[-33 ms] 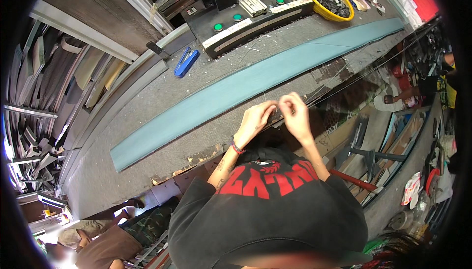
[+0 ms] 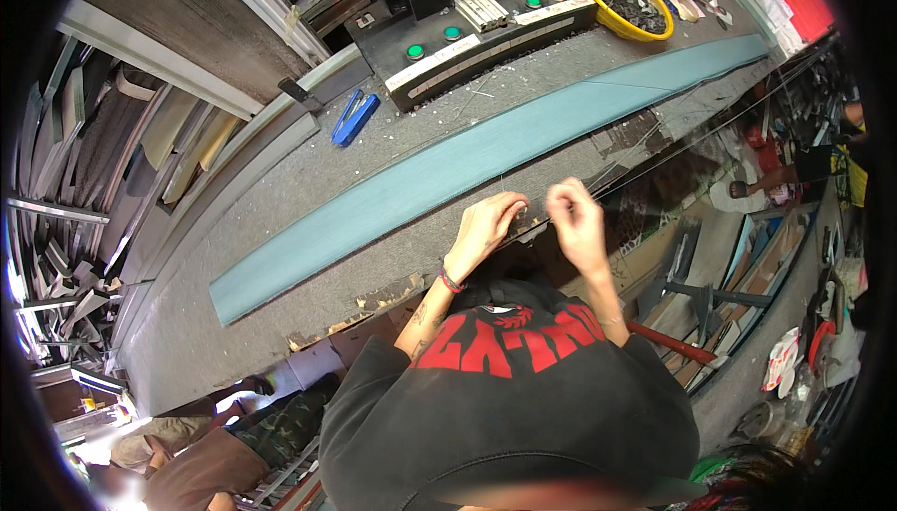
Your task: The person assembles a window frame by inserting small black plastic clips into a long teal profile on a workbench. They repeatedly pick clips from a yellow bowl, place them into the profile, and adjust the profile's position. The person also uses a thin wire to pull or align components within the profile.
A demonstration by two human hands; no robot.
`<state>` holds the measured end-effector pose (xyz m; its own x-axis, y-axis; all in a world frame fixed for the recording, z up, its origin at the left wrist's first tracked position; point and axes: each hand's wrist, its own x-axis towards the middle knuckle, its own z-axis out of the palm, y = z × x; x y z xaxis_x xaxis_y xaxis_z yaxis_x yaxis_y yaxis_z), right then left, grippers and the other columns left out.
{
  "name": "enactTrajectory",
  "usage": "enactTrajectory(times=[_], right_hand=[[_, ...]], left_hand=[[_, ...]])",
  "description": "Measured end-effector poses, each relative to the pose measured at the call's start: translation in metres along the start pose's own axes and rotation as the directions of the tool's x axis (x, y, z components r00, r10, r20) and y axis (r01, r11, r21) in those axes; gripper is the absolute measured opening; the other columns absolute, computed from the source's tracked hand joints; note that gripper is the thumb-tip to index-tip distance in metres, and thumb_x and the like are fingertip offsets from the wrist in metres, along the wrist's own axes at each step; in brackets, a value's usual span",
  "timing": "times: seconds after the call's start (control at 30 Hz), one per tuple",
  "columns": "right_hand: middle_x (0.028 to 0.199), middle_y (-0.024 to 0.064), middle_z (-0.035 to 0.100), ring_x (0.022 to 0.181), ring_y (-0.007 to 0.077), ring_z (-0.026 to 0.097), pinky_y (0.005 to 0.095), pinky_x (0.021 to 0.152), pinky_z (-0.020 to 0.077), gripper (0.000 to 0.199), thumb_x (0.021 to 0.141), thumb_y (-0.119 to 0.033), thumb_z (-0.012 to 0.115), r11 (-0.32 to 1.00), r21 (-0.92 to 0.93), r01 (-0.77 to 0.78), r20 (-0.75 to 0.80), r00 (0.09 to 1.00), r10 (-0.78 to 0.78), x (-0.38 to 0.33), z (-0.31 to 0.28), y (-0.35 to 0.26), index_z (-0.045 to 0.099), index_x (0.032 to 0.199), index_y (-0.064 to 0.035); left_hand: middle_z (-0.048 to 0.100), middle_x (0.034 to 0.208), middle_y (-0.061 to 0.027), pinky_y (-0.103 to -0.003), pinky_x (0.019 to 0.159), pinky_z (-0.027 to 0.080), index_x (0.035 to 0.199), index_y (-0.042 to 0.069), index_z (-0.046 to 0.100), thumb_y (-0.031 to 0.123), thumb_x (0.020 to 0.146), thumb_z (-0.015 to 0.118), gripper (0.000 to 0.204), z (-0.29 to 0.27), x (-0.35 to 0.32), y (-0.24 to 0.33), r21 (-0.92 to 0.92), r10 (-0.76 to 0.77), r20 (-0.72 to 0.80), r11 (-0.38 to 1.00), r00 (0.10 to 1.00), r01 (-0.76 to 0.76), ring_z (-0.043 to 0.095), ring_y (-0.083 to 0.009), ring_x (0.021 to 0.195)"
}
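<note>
Blue-green strip [image 2: 481,151] already laid flat on desk [image 2: 177,343], near left to far right, beyond both hands. Left hand [image 2: 488,220]: fingers together; right hand [image 2: 575,214]: blurred, grip cannot tell. Fine handwork seems unfinished.

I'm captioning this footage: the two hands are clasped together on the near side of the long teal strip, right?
Not clasped: the head view shows the left hand and right hand apart, on the near side of the long teal strip.

R hand [image 2: 576,220] blurry; edges dark, warped; glare btm L.
</note>
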<state>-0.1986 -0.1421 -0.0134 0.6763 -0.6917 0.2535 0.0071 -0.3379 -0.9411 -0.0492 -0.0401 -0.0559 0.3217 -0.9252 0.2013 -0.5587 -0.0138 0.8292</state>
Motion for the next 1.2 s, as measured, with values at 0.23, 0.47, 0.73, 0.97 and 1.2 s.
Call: enactTrajectory(times=[0.23, 0.47, 0.73, 0.97, 1.2], right_hand=[[0.081, 0.0081, 0.057, 0.081, 0.0169, 0.052, 0.0282, 0.074, 0.0402, 0.02, 0.091, -0.012, 0.053, 0.955, -0.288, -0.073, 0.052, 0.994, 0.092, -0.004, -0.061, -0.033, 0.061, 0.079, 0.0025], [0.07, 0.0098, 0.065, 0.062, 0.0134, 0.061, 0.0298, 0.057, 0.05, 0.041, 0.093, -0.032, 0.054, 0.934, -0.136, -0.33, 0.518, 0.78, 0.351, 0.032, 0.015, 0.049, 0.064, 0.084, 0.0065], [0.066, 0.0094, 0.062, 0.051, 0.014, 0.06, 0.0255, 0.041, 0.0459, 0.023, 0.092, -0.016, 0.055, 0.825, 0.089, -0.559, 0.426, 0.77, 0.475, 0.045, 0.051, 0.08, 0.058, 0.092, 0.007], [0.065, 0.0076, 0.059, 0.048, 0.0142, 0.06, 0.024, 0.038, 0.0463, 0.022, 0.093, -0.015, 0.054, 0.748, 0.26, -0.611, 0.412, 0.771, 0.486, 0.034, 0.04, 0.079, 0.052, 0.099, 0.0055], [0.063, 0.0059, 0.057, 0.047, 0.0135, 0.058, 0.0237, 0.037, 0.0461, 0.022, 0.094, -0.013, 0.053, 0.749, 0.274, -0.603, 0.434, 0.773, 0.463, 0.03, 0.036, 0.078, 0.049, 0.107, 0.0043]], left_hand=[[0.064, 0.085, -0.0133, -0.037, 0.067, 0.05, 0.092, 0.004, 0.063, 0.009, 0.083, 0.06, 0.011, 0.007, -0.013, 0.011, 0.074, 0.047, -0.034, 0.996, 0.998, -0.044, 0.063, -0.0317, 0.079], [0.061, 0.077, -0.009, -0.037, 0.064, 0.049, 0.092, 0.004, 0.062, 0.003, 0.076, 0.063, 0.015, 0.027, -0.029, 0.03, 0.008, 0.314, 0.055, 0.949, 0.948, -0.315, 0.06, -0.0275, 0.071], [0.061, 0.086, -0.008, -0.036, 0.068, 0.049, 0.1, 0.008, 0.063, 0.002, 0.076, 0.063, 0.025, 0.01, -0.041, 0.02, -0.037, 0.316, 0.128, 0.949, 0.94, -0.314, 0.059, -0.0272, 0.074], [0.047, 0.123, -0.009, -0.042, 0.093, 0.036, 0.131, 0.016, 0.049, 0.007, 0.077, 0.065, 0.057, -0.004, -0.022, -0.023, 0.601, 0.079, -0.177, 0.798, 0.981, 0.044, 0.043, -0.0297, 0.109], [0.048, 0.124, -0.0067, -0.04, 0.094, 0.034, 0.128, 0.021, 0.054, 0.01, 0.083, 0.06, 0.046, 0.002, -0.024, -0.043, 0.762, 0.132, -0.123, 0.647, 0.984, 0.009, 0.045, -0.026, 0.11]])
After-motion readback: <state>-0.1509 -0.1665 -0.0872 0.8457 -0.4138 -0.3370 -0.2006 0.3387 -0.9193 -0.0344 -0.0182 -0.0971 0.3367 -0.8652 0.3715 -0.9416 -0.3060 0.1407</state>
